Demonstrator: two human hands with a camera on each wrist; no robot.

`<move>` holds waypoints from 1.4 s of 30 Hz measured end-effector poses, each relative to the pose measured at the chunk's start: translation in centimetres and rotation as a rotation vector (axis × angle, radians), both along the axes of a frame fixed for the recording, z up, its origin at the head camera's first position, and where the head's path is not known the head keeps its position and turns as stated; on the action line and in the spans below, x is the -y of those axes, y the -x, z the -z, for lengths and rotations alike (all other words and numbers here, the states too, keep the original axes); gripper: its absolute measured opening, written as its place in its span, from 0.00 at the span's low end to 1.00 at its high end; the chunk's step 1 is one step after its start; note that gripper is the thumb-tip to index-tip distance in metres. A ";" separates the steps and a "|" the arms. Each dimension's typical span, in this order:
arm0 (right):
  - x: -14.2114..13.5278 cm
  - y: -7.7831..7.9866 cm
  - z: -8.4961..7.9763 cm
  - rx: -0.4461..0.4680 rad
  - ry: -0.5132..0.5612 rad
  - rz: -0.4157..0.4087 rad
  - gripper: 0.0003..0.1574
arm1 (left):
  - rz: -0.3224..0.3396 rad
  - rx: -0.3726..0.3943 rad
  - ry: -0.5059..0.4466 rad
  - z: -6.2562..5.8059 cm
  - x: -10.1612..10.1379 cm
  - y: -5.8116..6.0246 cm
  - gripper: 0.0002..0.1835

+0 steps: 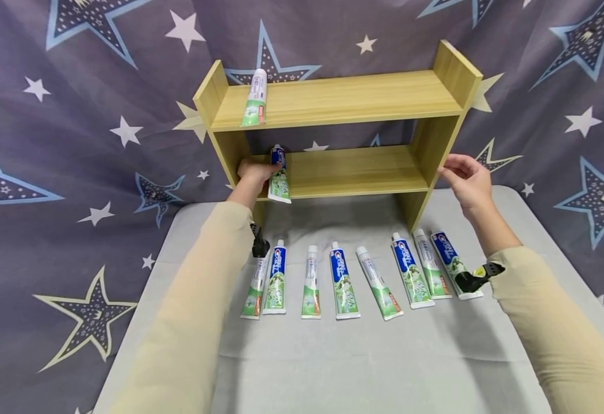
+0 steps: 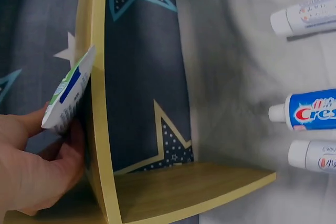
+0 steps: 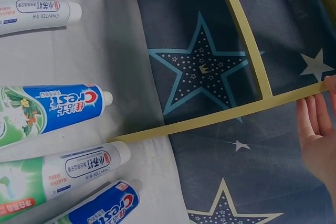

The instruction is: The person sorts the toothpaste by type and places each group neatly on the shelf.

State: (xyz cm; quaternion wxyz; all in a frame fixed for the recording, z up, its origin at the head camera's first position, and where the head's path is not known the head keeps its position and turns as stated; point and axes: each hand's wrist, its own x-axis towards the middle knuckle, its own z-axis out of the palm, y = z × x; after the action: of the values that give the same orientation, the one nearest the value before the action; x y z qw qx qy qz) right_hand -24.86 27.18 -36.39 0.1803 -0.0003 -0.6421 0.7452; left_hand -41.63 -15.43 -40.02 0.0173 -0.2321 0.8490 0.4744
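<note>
Toothpaste tube: at the left end of the rack's lower board, gripped between the left hand's thumb and fingers; contact with the board cannot be confirmed. Judged light, soft, smooth; hold mid-body, gently. Right hand pinches the rack's side edge.

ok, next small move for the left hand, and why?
Probably ease the blue, white and green toothpaste tube farther back onto the lower yellowish wooden shelf: the left hand grips it, and its flat end appears to jut past the front edge. The right hand holds the unit's wooden side panel.
</note>
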 end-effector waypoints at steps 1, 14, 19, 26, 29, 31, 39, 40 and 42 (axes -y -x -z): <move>0.0 0.0 0.0 -0.001 -0.006 0.005 0.17 | 0.019 0.007 0.049 0.2 0.2 0.5 0.52; 0.2 -0.5 -0.1 0.014 -0.035 0.036 0.17 | 0.216 -0.258 0.554 2.4 1.4 1.8 0.25; 0.3 -0.4 -0.2 0.011 -0.054 0.047 0.17 | 0.193 -0.352 0.455 7.5 3.4 6.8 0.20; 0.3 -0.4 -0.3 0.020 -0.055 0.049 0.17 | 0.164 -0.251 0.427 14.5 6.2 15.7 0.25; 0.3 -0.3 -0.4 0.026 -0.071 0.060 0.16 | 0.139 -0.231 0.391 15.1 6.5 16.7 0.26; 0.3 -0.2 -0.5 0.027 -0.077 0.062 0.16 | 0.129 -0.224 0.389 14.2 6.2 15.8 0.25; 0.2 -0.3 -0.3 0.032 -0.039 0.026 0.16 | 0.125 -0.224 0.525 6.6 3.2 6.9 0.13; 0.2 -0.3 -0.3 0.036 -0.038 0.026 0.16 | 0.132 -0.222 0.508 5.7 3.0 5.7 0.14; 0.2 -0.3 -0.2 0.043 -0.031 0.024 0.16 | 0.136 -0.236 0.484 4.5 2.5 3.9 0.14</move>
State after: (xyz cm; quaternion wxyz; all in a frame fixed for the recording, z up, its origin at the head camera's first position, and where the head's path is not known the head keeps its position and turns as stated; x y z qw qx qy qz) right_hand -24.52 27.00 -36.20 0.1752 -0.0213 -0.6570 0.7329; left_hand -45.52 -17.95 -44.50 -0.1059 -0.1148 0.9474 0.2794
